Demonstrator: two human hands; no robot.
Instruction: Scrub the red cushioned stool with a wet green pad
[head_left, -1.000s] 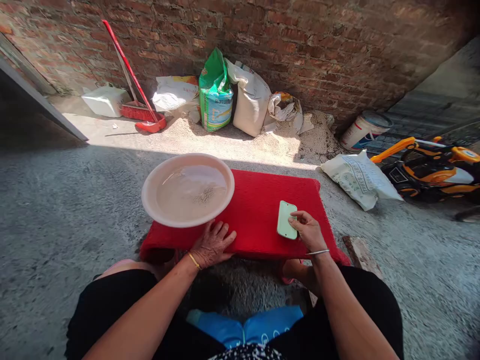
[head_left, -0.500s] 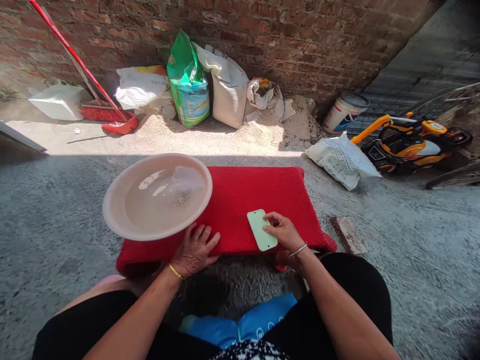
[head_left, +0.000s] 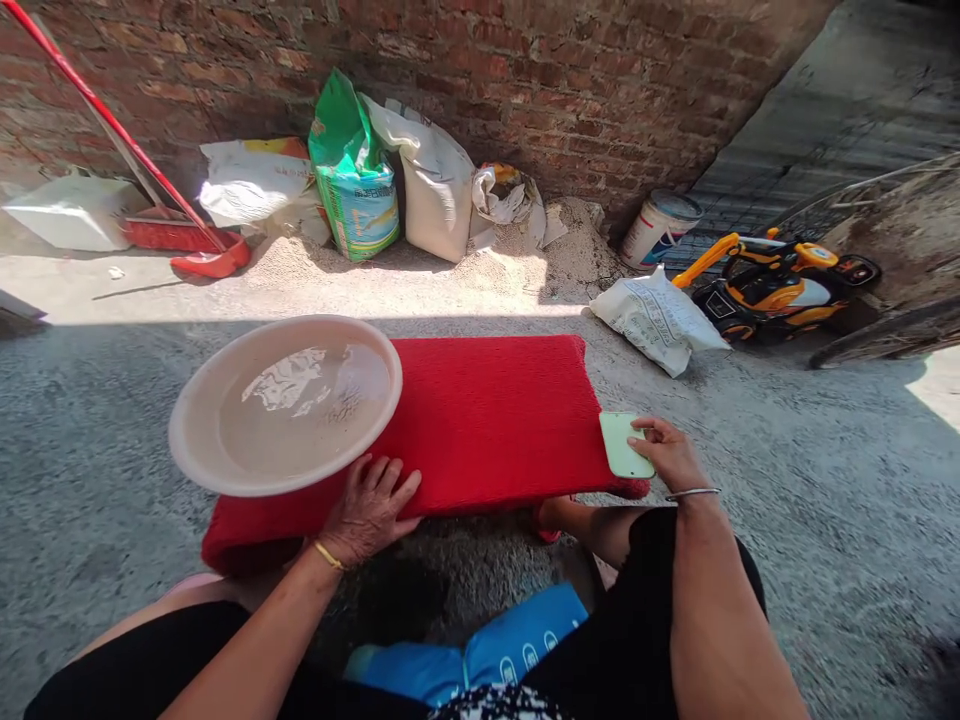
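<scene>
My left hand (head_left: 377,508) rests on the front edge of the red-covered low table (head_left: 487,410), fingers spread, close beside a wide pale basin (head_left: 217,462). Water with glints of light on it stands in the basin, and some dark specks show there. At the table's right end, my right hand (head_left: 673,455) pinches a flat, pale green, round-cornered plate (head_left: 621,445) between thumb and fingers. Small dark dots show near the plate's ends; what exactly it is I cannot make out.
Against the brick wall stand a green sack (head_left: 356,180), a white sack (head_left: 436,195) and a bucket (head_left: 660,228). A red broom and dustpan (head_left: 214,258) lean at left. An orange toy excavator (head_left: 787,285) sits at right. A blue bag (head_left: 480,650) lies between my legs.
My right hand has carried the pale green plate rightward, from the table's middle to its right end. My left hand stays by the basin. The view has shifted slightly right.
</scene>
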